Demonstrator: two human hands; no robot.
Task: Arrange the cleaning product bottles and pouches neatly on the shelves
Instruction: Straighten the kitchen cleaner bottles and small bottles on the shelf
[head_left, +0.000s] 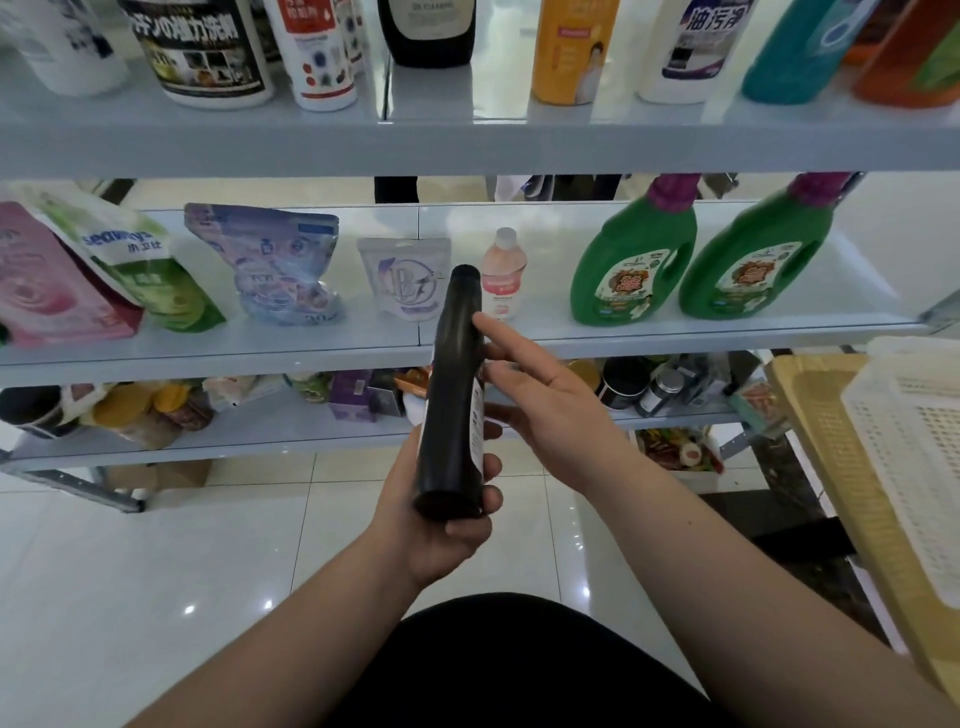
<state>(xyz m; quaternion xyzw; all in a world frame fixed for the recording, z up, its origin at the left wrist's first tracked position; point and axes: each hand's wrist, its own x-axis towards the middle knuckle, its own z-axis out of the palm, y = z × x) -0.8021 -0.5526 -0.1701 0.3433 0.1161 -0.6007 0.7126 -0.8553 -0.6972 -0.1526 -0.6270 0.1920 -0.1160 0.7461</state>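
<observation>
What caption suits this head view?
Left hand grips a black bottle near its base, right hand open beside it, facing the middle shelf.

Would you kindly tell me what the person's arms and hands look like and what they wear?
The left forearm and right forearm are bare to the frame edge; no sleeves show. The left hand and right hand have no gloves, and no ring, watch or bracelet is visible. The only clothing in view is a black garment at the bottom of the picture.

Bare middle shelf (545, 306) is lying open between the small pink bottle (503, 275) and the left green jug (631, 265); the upper shelf (467, 145) is overhanging it.
</observation>
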